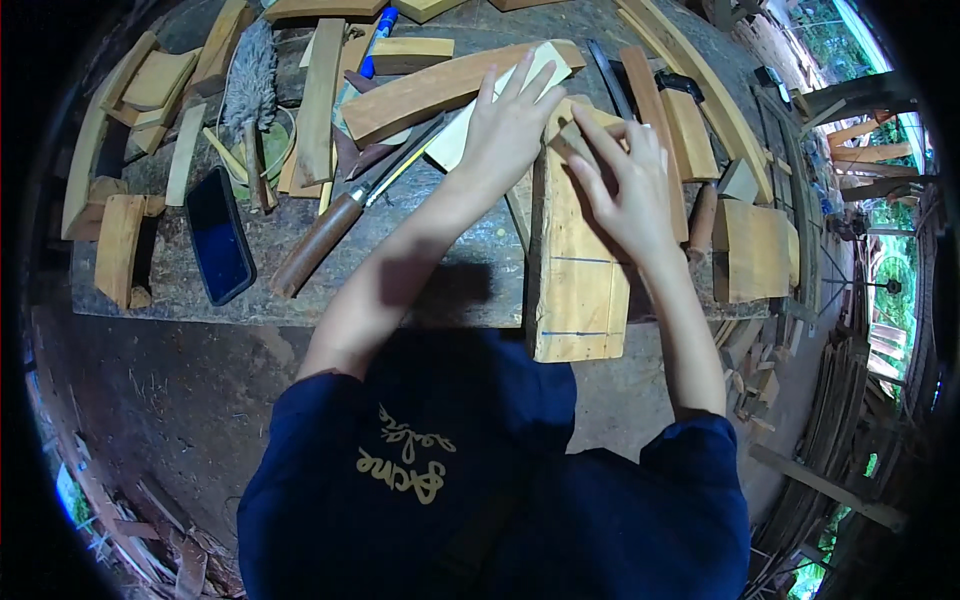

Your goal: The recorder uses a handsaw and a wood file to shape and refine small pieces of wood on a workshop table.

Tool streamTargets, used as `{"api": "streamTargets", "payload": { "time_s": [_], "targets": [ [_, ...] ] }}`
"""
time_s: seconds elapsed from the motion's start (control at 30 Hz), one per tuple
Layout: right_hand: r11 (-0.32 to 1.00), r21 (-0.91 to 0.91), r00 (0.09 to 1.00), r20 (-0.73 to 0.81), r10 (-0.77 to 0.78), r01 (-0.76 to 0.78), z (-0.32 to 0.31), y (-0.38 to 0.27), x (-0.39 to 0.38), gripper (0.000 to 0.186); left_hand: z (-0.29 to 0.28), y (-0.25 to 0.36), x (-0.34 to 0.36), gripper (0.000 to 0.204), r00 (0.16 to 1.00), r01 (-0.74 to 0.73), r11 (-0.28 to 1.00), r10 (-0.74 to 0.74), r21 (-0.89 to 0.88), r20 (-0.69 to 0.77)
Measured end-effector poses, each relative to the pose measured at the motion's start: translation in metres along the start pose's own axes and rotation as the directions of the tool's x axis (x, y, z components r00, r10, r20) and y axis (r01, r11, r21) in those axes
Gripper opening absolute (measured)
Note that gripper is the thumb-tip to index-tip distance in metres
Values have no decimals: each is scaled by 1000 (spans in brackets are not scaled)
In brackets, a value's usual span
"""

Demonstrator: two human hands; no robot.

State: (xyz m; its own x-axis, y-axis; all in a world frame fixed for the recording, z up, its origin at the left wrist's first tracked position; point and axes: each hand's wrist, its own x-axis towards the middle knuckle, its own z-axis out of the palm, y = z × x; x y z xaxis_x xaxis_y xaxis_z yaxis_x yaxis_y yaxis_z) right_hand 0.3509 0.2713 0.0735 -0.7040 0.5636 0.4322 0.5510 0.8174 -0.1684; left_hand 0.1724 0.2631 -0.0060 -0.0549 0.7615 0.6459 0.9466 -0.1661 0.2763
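Note:
My left hand [508, 130] lies with its fingers spread on a pale thin strip of wood [453, 146], which rests across a curved wooden piece [395, 105]. Just right of it, a thick board [583, 295] with blue lines drawn across it points toward me, its near end jutting past the bench edge. Over the board's far part, my right hand [630, 190] has its thumb and fingers closed around a small wooden block [575, 143]. The hand partly hides the block. Left of the board lies a tool with a brown wooden handle [318, 243], beside a yellow pencil [405, 165].
A phone [220, 238] and a grey bristly brush [253, 75] lie on the left of the workbench [420, 290]. A blue marker [377, 45] is at the back. Cut wood pieces surround the work, including a block [752, 252] at right and a long curved piece [715, 100].

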Motion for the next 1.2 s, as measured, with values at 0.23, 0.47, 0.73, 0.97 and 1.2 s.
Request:
{"api": "streamTargets", "payload": {
  "time_s": [0.23,0.47,0.73,0.97,1.2],
  "targets": [
    [988,28,977,-152,152,-150,18,-6,-13,47,-43,28,3,34,995,91,783,-44,-615,91],
    [983,0,931,-320,176,-186,33,32,20,30,-32,26,14,43,990,-120,979,130,-163,49],
    [969,105,950,-199,242,-225,13,7,-25,33,-62,58,-24,42,989,-105,977,123,-185,87],
    [955,36,955,-5,296,-296,-17,-51,-89,45,-109,107,-98,50,978,60,982,-22,-179,209],
    [958,3,955,-78,287,-287,1,-11,-42,45,-79,86,-46,48,971,113,974,-66,-197,230]
  ]
}}
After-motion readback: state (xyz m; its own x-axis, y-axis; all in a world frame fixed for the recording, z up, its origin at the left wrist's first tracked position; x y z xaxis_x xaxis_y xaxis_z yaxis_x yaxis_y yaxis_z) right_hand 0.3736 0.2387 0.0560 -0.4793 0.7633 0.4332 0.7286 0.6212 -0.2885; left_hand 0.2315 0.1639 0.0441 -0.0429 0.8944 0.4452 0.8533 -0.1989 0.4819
